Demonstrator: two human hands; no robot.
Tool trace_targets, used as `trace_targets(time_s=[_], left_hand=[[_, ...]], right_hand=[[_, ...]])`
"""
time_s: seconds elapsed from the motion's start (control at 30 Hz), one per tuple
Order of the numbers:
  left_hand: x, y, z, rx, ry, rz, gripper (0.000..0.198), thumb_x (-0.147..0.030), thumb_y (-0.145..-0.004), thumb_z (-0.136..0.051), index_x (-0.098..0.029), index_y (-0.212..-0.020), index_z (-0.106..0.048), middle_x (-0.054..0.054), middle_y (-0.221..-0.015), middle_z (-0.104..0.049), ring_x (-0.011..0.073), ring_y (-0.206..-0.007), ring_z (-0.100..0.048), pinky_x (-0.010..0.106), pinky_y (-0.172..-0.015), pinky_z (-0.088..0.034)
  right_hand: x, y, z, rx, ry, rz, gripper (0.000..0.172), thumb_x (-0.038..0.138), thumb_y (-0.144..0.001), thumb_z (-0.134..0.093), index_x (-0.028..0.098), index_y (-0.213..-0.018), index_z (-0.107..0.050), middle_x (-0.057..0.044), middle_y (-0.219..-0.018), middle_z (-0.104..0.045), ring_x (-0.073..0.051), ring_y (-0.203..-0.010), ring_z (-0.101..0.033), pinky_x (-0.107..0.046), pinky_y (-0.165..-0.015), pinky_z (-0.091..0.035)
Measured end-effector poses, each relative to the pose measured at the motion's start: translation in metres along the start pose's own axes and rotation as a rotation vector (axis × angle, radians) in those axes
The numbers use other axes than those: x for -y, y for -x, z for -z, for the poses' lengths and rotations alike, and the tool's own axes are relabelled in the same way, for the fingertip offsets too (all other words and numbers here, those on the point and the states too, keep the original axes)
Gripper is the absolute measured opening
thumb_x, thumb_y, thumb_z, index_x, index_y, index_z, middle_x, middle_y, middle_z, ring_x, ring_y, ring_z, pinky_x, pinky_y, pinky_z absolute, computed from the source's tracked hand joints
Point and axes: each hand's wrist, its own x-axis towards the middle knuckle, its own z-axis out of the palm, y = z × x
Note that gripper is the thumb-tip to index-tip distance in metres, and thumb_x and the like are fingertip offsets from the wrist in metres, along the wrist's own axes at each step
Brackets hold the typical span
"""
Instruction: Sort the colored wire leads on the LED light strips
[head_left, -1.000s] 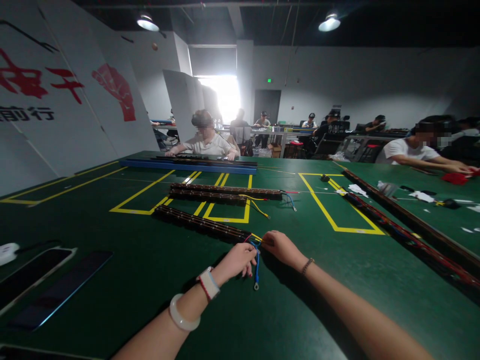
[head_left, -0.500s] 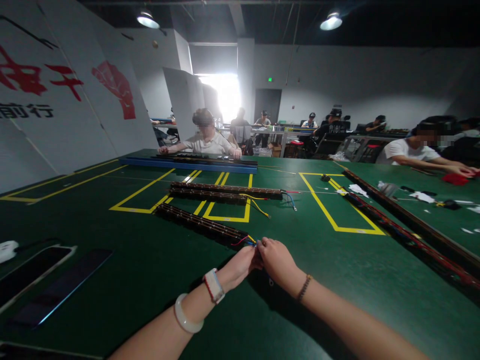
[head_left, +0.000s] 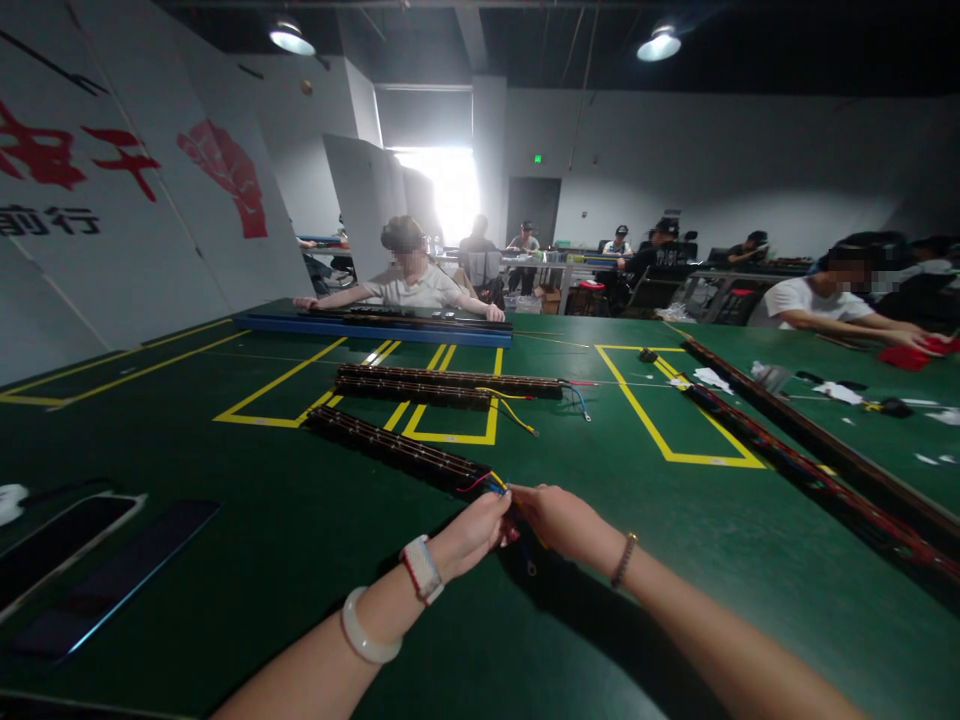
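A long dark strip with copper-coloured lines (head_left: pixel 397 445) lies slantwise on the green table, its near end towards my hands. Yellow, blue and red wires (head_left: pixel 497 481) come out of that end. My left hand (head_left: pixel 480 528) is closed in a pinch on these wires. Right beside it, my right hand (head_left: pixel 564 517) has its fingers on the same bundle, their tips partly hidden. A blue wire end with a ring terminal (head_left: pixel 532 568) hangs below my hands. Farther back lie similar dark strips (head_left: pixel 450 385) with a yellow wire (head_left: pixel 517 414) and a blue wire (head_left: pixel 580 400).
At the left lie two phone-like dark slabs (head_left: pixel 127 570). Yellow tape outlines (head_left: pixel 660 440) mark the table. Long strips with red wiring (head_left: pixel 810 465) and white scraps (head_left: pixel 836 392) lie at the right. Across the table a co-worker (head_left: pixel 420 285) handles a long blue-edged piece (head_left: pixel 375 328).
My right hand has turned and its fingers have straightened somewhat, shifting slightly right. My left hand keeps its pinch on the wires. The co-worker's hands have spread farther apart.
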Motion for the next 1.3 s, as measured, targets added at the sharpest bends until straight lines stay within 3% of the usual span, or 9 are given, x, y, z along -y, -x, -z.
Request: trace_targets(time_s=[0.1,0.2,0.3,0.4,0.5,0.63,0.93,1.13,1.3], left_hand=[[0.003,-0.002,0.001,0.023,0.025,-0.052,0.03,-0.046,-0.089,-0.049,-0.016,-0.087,-0.047,-0.002,-0.073,-0.053,0.0061,-0.057,-0.045,0.02,-0.055,-0.033],[0.008,-0.007,0.003,0.016,0.01,-0.075,0.039,-0.054,-0.082,-0.056,-0.017,-0.081,-0.044,-0.007,-0.061,-0.046,0.0047,-0.049,-0.038,0.02,-0.049,-0.024],[0.01,-0.009,0.006,0.007,-0.041,-0.067,0.039,-0.055,-0.082,-0.054,-0.018,-0.078,-0.043,-0.008,-0.053,-0.041,0.0049,-0.046,-0.035,0.021,-0.048,-0.02],[0.006,-0.006,0.005,0.012,-0.066,-0.047,0.035,-0.05,-0.087,-0.048,-0.016,-0.079,-0.048,-0.006,-0.056,-0.046,0.0044,-0.045,-0.034,0.022,-0.047,-0.019],[0.0,-0.001,0.004,0.027,-0.072,-0.038,0.034,-0.047,-0.09,-0.044,-0.014,-0.084,-0.051,-0.003,-0.064,-0.052,0.003,-0.045,-0.033,0.022,-0.047,-0.017],[-0.002,0.001,0.006,0.06,-0.102,-0.034,0.031,-0.045,-0.09,-0.043,-0.015,-0.085,-0.049,-0.005,-0.064,-0.049,0.0025,-0.043,-0.03,0.022,-0.046,-0.015],[0.002,-0.005,0.01,0.146,-0.137,-0.031,0.025,-0.038,-0.089,-0.041,-0.015,-0.083,-0.049,-0.005,-0.065,-0.048,0.003,-0.043,-0.028,0.022,-0.044,-0.013],[-0.003,-0.001,0.008,0.128,-0.116,-0.007,0.025,-0.035,-0.09,-0.043,-0.013,-0.088,-0.054,-0.003,-0.067,-0.051,0.003,-0.045,-0.032,0.022,-0.045,-0.015],[-0.003,0.0,0.004,0.079,-0.066,0.014,0.025,-0.033,-0.093,-0.042,-0.012,-0.101,-0.054,-0.001,-0.068,-0.056,0.0043,-0.047,-0.037,0.02,-0.049,-0.024]], right_hand=[[0.001,-0.001,0.011,0.022,-0.179,0.032,0.033,0.015,-0.092,-0.038,0.022,-0.112,-0.063,-0.007,-0.09,-0.071,-0.016,-0.076,-0.066,-0.021,-0.062,-0.043],[0.0,0.001,0.018,-0.014,-0.217,0.011,0.032,0.019,-0.091,-0.044,0.017,-0.117,-0.061,-0.009,-0.091,-0.071,-0.016,-0.074,-0.065,-0.022,-0.062,-0.044],[-0.006,0.001,0.021,-0.039,-0.212,-0.049,0.029,0.026,-0.089,-0.051,0.016,-0.114,-0.062,-0.008,-0.085,-0.071,-0.016,-0.069,-0.063,-0.023,-0.059,-0.043],[-0.016,-0.001,0.023,-0.014,-0.202,-0.103,0.02,0.027,-0.085,-0.057,0.017,-0.1,-0.067,-0.005,-0.079,-0.07,-0.015,-0.062,-0.062,-0.023,-0.057,-0.042],[-0.028,-0.006,0.022,-0.056,-0.104,-0.125,0.013,0.021,-0.082,-0.059,0.018,-0.091,-0.068,-0.005,-0.08,-0.069,-0.016,-0.067,-0.062,-0.024,-0.059,-0.041],[-0.042,-0.017,0.015,-0.221,0.113,-0.113,0.012,0.018,-0.085,-0.058,0.019,-0.085,-0.07,-0.007,-0.085,-0.069,-0.018,-0.079,-0.063,-0.025,-0.067,-0.041],[-0.069,-0.038,-0.013,-0.424,0.4,0.065,0.019,0.027,-0.091,-0.055,0.021,-0.081,-0.07,-0.005,-0.082,-0.065,-0.018,-0.08,-0.055,-0.029,-0.07,-0.035],[-0.071,-0.036,-0.023,-0.485,0.479,0.177,0.011,0.021,-0.087,-0.061,0.023,-0.092,-0.07,-0.005,-0.089,-0.065,-0.02,-0.086,-0.053,-0.033,-0.081,-0.036],[-0.055,-0.022,-0.027,-0.636,0.471,0.233,0.023,0.03,-0.089,-0.059,0.021,-0.109,-0.064,-0.01,-0.111,-0.062,-0.023,-0.098,-0.052,-0.041,-0.093,-0.033]])
